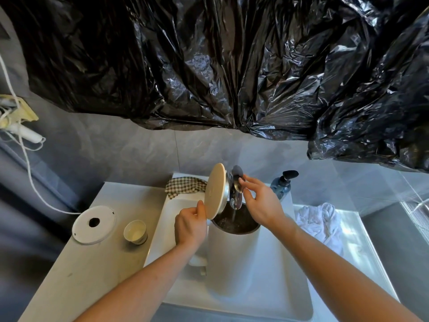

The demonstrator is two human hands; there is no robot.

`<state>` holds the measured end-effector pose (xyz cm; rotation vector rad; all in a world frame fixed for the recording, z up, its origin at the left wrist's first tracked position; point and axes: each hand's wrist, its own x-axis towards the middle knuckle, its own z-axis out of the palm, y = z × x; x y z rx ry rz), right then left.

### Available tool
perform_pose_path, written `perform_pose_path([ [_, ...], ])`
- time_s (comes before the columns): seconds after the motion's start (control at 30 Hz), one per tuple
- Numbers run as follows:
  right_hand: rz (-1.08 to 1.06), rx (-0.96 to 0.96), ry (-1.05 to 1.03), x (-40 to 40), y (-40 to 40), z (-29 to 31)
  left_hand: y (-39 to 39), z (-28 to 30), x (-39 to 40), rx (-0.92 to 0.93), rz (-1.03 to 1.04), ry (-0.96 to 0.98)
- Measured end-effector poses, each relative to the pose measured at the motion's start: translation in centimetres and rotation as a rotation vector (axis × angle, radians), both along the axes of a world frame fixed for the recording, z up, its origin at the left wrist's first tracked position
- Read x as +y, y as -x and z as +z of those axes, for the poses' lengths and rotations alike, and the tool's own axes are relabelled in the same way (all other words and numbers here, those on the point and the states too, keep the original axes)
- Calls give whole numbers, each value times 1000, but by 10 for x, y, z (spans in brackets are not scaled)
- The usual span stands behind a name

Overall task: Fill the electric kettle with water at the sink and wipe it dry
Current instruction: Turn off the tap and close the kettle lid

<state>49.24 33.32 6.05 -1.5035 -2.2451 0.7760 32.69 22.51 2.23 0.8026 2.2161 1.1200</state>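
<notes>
Standing in the white sink (160, 219), the white kettle (232, 263) is gripped at its handle by the left hand (190, 226), lid (214, 191) tipped up, water being run in from the chrome tap (235, 174) — tap touched by the right hand (262, 203), fingers relaxed, nothing clasped.

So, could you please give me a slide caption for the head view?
Left hand holds the open kettle under the running tap; right hand touches the tap.
</notes>
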Motion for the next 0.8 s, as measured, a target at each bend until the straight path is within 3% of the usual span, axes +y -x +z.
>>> perform_pose_path([
  [0.1,78,-102,20,-6,-11,9,2,-1,-1,6,-20,0],
  [0.27,-217,284,189,-64,-35,-5,7,-4,-7,-36,-35,3],
  [0.37,-360,519,493,-96,-45,-40,9,-3,-7,-41,-46,32],
  [0.43,-338,586,591,-104,-48,-66,9,-2,-8,-46,-64,47],
  [0.63,-366,626,565,-100,-36,-86,7,-2,-11,81,-195,163],
  [0.73,-425,631,578,-84,-31,-92,4,-3,-10,0,-132,156],
  [0.8,-463,638,614,-77,-27,-89,1,-1,-11,88,-238,222],
])
